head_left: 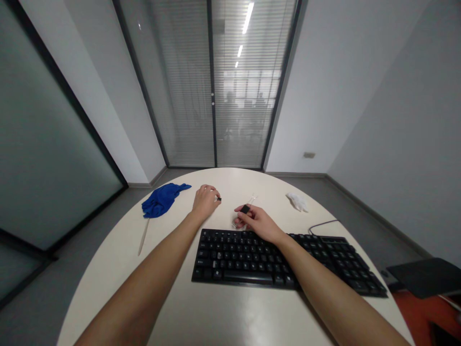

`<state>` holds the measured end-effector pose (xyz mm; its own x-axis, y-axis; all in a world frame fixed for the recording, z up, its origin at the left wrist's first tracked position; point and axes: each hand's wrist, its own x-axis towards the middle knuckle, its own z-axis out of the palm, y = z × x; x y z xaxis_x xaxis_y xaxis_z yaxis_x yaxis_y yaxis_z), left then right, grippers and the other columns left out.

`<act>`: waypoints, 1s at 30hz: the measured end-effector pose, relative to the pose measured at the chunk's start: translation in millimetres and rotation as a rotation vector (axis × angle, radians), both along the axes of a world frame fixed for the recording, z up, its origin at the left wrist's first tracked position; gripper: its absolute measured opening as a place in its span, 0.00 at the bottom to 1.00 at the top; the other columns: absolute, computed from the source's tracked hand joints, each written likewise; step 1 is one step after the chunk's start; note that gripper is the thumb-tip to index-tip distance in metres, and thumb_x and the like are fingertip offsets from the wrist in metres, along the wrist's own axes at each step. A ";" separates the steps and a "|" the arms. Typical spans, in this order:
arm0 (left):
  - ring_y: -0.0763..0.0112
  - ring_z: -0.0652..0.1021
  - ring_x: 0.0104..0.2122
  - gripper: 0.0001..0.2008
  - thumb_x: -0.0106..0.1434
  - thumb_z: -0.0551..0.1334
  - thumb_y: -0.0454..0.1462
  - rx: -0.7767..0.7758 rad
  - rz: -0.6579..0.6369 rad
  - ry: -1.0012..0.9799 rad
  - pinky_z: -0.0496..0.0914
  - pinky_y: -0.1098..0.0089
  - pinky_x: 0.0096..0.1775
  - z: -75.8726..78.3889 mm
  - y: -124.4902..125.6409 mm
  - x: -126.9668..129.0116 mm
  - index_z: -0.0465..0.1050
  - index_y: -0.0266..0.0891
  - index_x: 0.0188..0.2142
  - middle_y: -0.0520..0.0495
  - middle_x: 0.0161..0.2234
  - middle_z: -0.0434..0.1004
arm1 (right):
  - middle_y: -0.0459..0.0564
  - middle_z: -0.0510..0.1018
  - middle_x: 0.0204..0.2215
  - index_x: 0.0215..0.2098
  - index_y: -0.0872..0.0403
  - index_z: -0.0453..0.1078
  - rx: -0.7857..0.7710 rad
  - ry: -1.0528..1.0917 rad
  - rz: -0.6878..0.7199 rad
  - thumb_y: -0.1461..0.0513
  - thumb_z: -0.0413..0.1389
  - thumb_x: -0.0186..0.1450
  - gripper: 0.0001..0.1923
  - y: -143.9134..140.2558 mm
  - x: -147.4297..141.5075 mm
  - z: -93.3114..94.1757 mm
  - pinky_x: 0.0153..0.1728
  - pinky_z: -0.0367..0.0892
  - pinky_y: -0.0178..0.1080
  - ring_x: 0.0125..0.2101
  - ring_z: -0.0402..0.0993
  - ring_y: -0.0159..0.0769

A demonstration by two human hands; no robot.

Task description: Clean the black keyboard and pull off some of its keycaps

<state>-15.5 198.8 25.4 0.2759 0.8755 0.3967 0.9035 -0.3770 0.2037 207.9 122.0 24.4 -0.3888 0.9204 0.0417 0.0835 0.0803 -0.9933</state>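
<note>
A black keyboard [281, 262] lies across the round white table [201, 312]. My right hand [260, 222] rests just behind the keyboard's far edge and pinches a small black keycap [245, 209] between thumb and fingers. My left hand [204, 202] is curled on the table to the left, with a small black piece [218, 198] at its fingertips. A clear plastic tool [244, 211] lies on the table under and behind my right hand.
A crumpled blue cloth [162, 199] lies at the table's far left, with a thin pale stick [143, 238] beside it. A white crumpled tissue [297, 202] is at the far right. The keyboard's cable [324, 224] loops off to the right.
</note>
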 end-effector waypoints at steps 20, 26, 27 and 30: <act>0.54 0.68 0.54 0.13 0.61 0.67 0.38 -0.029 0.073 -0.075 0.66 0.57 0.56 -12.9 11.3 -8.2 0.79 0.46 0.46 0.44 0.52 0.72 | 0.50 0.80 0.32 0.46 0.54 0.67 -0.016 0.008 0.010 0.48 0.60 0.63 0.22 -1.3 -0.3 1.1 0.35 0.72 0.37 0.30 0.78 0.34; 0.54 0.69 0.54 0.08 0.61 0.66 0.38 -0.036 0.097 -0.076 0.66 0.57 0.55 -12.5 11.4 -8.7 0.81 0.46 0.41 0.45 0.52 0.72 | 0.49 0.80 0.32 0.46 0.55 0.68 -0.009 0.024 0.020 0.47 0.60 0.63 0.23 -0.3 0.1 -1.7 0.36 0.72 0.38 0.30 0.78 0.34; 0.53 0.69 0.54 0.08 0.61 0.66 0.38 -0.037 0.100 -0.077 0.66 0.57 0.55 -12.4 11.4 -8.9 0.80 0.46 0.41 0.44 0.52 0.72 | 0.49 0.80 0.32 0.46 0.55 0.68 -0.010 0.023 0.018 0.47 0.60 0.63 0.23 -0.6 0.0 -1.6 0.36 0.72 0.37 0.30 0.78 0.34; 0.53 0.68 0.54 0.09 0.61 0.66 0.38 -0.044 0.100 -0.078 0.66 0.57 0.56 -11.9 11.0 -9.3 0.80 0.45 0.42 0.44 0.52 0.72 | 0.49 0.80 0.32 0.46 0.55 0.67 -0.016 0.017 0.015 0.47 0.61 0.63 0.23 -1.7 -0.2 -0.1 0.35 0.71 0.37 0.30 0.78 0.33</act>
<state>-24.8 209.8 13.5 0.1565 0.9142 0.3738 0.9167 -0.2753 0.2895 207.7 120.4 24.3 -0.4017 0.9151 0.0339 0.0656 0.0656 -0.9957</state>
